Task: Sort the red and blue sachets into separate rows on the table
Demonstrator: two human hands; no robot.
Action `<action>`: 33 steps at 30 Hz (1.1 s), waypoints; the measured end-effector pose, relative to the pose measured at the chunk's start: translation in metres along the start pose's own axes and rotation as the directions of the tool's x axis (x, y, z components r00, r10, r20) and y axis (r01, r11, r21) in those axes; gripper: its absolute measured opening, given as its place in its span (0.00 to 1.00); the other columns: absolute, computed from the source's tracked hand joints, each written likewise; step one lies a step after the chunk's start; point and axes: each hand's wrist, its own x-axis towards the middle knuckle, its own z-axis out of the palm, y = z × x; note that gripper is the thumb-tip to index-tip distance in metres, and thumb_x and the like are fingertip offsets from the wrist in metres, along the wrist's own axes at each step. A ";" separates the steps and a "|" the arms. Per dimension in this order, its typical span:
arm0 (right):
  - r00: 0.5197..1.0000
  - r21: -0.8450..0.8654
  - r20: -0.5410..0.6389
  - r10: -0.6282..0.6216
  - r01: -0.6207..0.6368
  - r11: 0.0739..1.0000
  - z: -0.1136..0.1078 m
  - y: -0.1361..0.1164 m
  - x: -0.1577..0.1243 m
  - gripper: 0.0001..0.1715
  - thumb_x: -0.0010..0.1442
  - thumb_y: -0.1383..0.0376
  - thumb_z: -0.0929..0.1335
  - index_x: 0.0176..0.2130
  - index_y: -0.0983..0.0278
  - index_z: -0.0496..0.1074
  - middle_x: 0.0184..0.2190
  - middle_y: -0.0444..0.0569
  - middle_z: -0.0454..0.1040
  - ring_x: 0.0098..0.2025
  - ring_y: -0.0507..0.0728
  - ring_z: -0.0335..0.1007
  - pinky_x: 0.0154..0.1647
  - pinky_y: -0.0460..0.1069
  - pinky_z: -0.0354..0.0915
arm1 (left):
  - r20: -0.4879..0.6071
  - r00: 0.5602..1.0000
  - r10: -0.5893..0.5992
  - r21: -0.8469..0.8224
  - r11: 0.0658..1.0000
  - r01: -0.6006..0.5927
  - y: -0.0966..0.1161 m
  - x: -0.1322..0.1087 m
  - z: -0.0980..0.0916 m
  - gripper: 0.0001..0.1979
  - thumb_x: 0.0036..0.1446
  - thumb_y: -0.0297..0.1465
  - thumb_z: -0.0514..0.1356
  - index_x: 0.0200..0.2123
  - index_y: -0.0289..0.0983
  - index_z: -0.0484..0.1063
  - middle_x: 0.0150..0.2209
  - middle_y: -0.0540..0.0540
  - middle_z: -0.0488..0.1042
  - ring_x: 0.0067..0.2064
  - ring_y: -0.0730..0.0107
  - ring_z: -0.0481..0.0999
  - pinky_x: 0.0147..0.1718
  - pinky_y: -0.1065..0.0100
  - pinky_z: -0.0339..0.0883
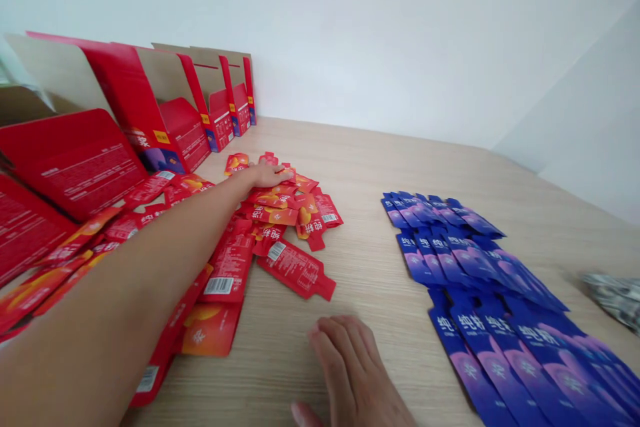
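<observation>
My left hand [270, 175] reaches across to the far part of a heap of red and orange spouted pouches [297, 270]. It lies on top of them, its fingers stretched out and partly hidden. The pouches are scattered at different angles, some with barcodes facing up, and more lie under and beyond my left forearm. Near the front of the table, my right hand [353, 370] rests on the wood, slightly blurred. Its fingers are loosely bent, the thumb stands apart, and nothing is in it. The nearest pouch lies just beyond its fingertips.
Blue-purple pouches [465, 253] lie overlapped in three rows at the right. Red display boxes [190, 127] with raised backs stand along the left. A crumpled grey patterned item [613, 297] sits at the far right edge. A white wall [370, 40] borders the wooden table [345, 147].
</observation>
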 end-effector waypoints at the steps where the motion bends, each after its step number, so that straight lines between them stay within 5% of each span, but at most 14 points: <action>1: 0.999 0.014 0.010 0.040 -0.040 0.999 -0.005 -0.003 0.004 0.36 0.66 0.53 0.71 0.64 0.70 0.64 0.54 0.65 0.78 0.55 0.73 0.75 0.54 0.68 0.75 | 0.016 1.000 0.001 0.001 1.000 -0.001 0.004 -0.007 0.000 0.45 0.66 0.64 0.44 0.74 0.44 0.62 0.76 0.36 0.60 0.77 0.34 0.50 0.71 0.32 0.42; 7: 0.990 0.085 -0.002 0.140 -0.139 0.987 -0.030 -0.021 0.021 0.34 0.61 0.65 0.71 0.63 0.71 0.60 0.55 0.67 0.75 0.56 0.71 0.74 0.57 0.68 0.74 | 0.096 0.994 0.055 0.005 0.998 -0.055 0.025 -0.062 -0.002 0.44 0.67 0.63 0.44 0.75 0.43 0.61 0.77 0.38 0.58 0.79 0.38 0.47 0.73 0.38 0.41; 12: 0.991 0.042 -0.013 0.133 -0.133 0.990 -0.034 -0.027 0.020 0.35 0.65 0.65 0.71 0.65 0.73 0.59 0.59 0.70 0.72 0.61 0.73 0.70 0.61 0.72 0.71 | 0.150 0.981 0.119 0.012 0.992 -0.122 0.035 -0.108 -0.011 0.43 0.69 0.60 0.44 0.76 0.41 0.59 0.77 0.37 0.57 0.80 0.42 0.46 0.74 0.44 0.43; 17: 0.989 0.059 0.069 0.133 -0.137 0.989 -0.042 -0.028 0.023 0.34 0.66 0.63 0.72 0.65 0.76 0.63 0.62 0.72 0.70 0.65 0.74 0.67 0.67 0.75 0.65 | 0.208 0.953 0.220 0.008 0.974 -0.226 0.037 -0.139 -0.028 0.36 0.70 0.55 0.48 0.73 0.47 0.66 0.75 0.46 0.63 0.78 0.50 0.55 0.73 0.53 0.48; 22: 0.929 -0.018 0.268 0.257 -0.262 0.965 -0.054 -0.024 0.043 0.40 0.71 0.52 0.70 0.69 0.77 0.63 0.72 0.76 0.58 0.75 0.80 0.53 0.71 0.81 0.52 | 0.153 0.958 0.241 0.046 0.967 -0.251 0.055 -0.145 -0.041 0.33 0.65 0.52 0.55 0.66 0.40 0.75 0.68 0.40 0.73 0.69 0.51 0.71 0.68 0.59 0.61; 25: 0.899 -0.024 0.337 0.280 -0.289 0.957 -0.048 -0.019 0.056 0.45 0.72 0.47 0.69 0.72 0.75 0.61 0.75 0.76 0.53 0.77 0.80 0.47 0.71 0.82 0.49 | 0.043 0.968 0.249 0.079 0.965 -0.251 0.086 -0.142 -0.039 0.36 0.65 0.49 0.57 0.69 0.35 0.70 0.72 0.35 0.67 0.72 0.47 0.67 0.69 0.56 0.59; 29: 0.914 0.017 0.306 0.266 -0.284 0.959 -0.033 -0.015 0.060 0.47 0.71 0.45 0.69 0.73 0.72 0.59 0.77 0.72 0.48 0.78 0.79 0.44 0.73 0.80 0.49 | 0.044 0.930 0.365 0.096 0.925 -0.367 0.136 -0.136 -0.026 0.38 0.63 0.50 0.61 0.72 0.41 0.64 0.74 0.38 0.64 0.71 0.48 0.67 0.67 0.55 0.62; 33: 0.940 0.067 0.234 0.248 -0.270 0.960 -0.028 -0.014 0.055 0.44 0.73 0.46 0.67 0.71 0.74 0.61 0.76 0.72 0.53 0.78 0.76 0.47 0.75 0.76 0.49 | 0.099 0.893 0.439 0.155 0.880 -0.450 0.170 -0.125 -0.012 0.38 0.62 0.52 0.64 0.71 0.43 0.66 0.68 0.31 0.71 0.68 0.37 0.69 0.64 0.38 0.61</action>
